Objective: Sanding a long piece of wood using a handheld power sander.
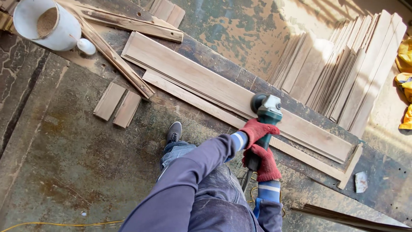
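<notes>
Nearest to my lens: one blue sleeve [189, 180] running up the middle of the view, over dusty jeans [214, 193] and a grey shoe [174, 131] planted on the stained concrete floor [64, 163]. Item, left hand [256, 130], red knit glove, fingers curled and pressed together over the forward body of the angle grinder [267, 112]. Item, right hand [264, 162], matching red glove, fingers wrapped tight round the rear handle of the same tool, just behind the left. Item, the grinder itself, teal and grey, its head resting on the near edge of a long pale plank [231, 92]; I cannot tell whether the disc is turning. Item, that plank, lying diagonally on a dark worn bench [386, 180], with a narrower strip [206, 105] touching its near side and a short stop block [351, 166] across the right end. Item, a stack of thin boards [343, 68] leaning upright beyond the bench, right of centre. Item, a white bucket [47, 23] with sawdust in it, far left, beside rough battens [116, 58]. Item, two short offcuts [116, 105] on the floor, side by side. Item, a yellow cable [56, 224] along the bottom left edge. Item, yellow cloth [404, 77] at the right margin.
</notes>
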